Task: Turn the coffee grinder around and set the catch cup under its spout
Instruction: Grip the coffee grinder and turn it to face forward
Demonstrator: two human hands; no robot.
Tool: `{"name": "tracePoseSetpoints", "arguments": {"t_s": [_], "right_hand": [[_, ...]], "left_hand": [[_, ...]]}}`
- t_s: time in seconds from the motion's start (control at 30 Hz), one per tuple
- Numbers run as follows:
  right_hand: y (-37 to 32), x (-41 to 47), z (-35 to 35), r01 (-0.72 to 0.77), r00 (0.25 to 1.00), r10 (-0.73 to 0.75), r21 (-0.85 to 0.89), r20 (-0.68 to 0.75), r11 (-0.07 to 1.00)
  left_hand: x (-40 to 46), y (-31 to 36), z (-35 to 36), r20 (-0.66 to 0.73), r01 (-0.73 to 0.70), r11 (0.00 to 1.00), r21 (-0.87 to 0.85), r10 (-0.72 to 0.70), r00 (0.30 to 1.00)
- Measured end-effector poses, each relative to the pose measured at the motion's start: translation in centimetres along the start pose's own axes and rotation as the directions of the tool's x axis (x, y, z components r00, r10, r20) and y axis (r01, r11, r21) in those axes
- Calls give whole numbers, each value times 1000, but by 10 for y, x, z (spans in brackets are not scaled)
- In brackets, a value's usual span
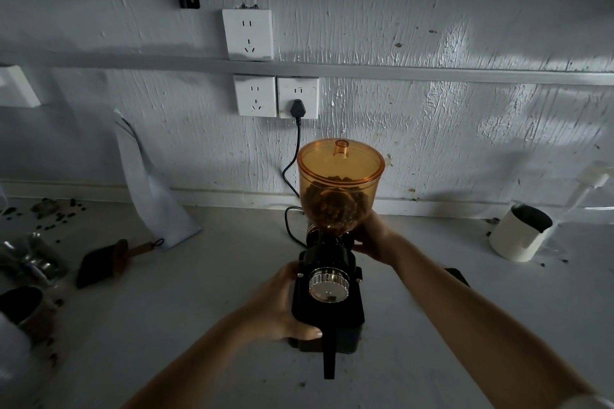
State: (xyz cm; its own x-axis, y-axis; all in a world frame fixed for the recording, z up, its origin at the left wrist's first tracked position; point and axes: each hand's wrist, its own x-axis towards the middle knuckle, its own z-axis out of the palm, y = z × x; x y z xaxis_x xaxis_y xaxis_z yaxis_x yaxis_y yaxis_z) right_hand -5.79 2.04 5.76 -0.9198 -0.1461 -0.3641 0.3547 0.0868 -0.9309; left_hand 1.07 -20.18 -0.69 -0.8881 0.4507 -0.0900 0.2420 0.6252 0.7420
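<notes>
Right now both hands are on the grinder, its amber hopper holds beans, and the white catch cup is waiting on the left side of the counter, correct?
One detail is off: the white catch cup stands on the right side of the counter, near the wall, as the head view shows. The rest holds: the left hand and right hand are on the grinder, and its amber hopper holds beans.

The scene is dim and bluish-grey. Soft light falls across the textured wall (432, 43) from about 2 o'clock, leaving pale patches there and a broad shadow band toward 10 o'clock. The amber hopper (340, 183) glows, the brightest colour in view. The table (186, 302) is murky, and things at 8 and 9 o'clock are smeared and out of focus. Wide-angle bending curves the wall rail (432, 71) and stretches both forearms at the lower edge.
</notes>
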Motion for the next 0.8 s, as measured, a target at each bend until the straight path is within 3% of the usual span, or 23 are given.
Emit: {"name": "tracePoseSetpoints", "arguments": {"t_s": [0.1,0.2,0.3,0.47,0.8], "right_hand": [[6,13,11,39,999,-38,-19,18,999],[11,21,10,-26,1000,26,-22,-12,999],[14,23,5,-113,992,113,-4,48,994],[18,27,4,-152,986,150,29,71,988],[31,37,6,-85,996,85,81,3,993]], "left_hand": [[1,-2,0,-4,10,1000,8,-10,1000],[1,-3,2,-6,30,999,-14,-30,1000],[1,-3,3,6,40,998,-58,-40,999],[1,-1,2,31,43,996,-81,-41,999],[-2,1,3,6,62,993,-103,-62,998]]}}
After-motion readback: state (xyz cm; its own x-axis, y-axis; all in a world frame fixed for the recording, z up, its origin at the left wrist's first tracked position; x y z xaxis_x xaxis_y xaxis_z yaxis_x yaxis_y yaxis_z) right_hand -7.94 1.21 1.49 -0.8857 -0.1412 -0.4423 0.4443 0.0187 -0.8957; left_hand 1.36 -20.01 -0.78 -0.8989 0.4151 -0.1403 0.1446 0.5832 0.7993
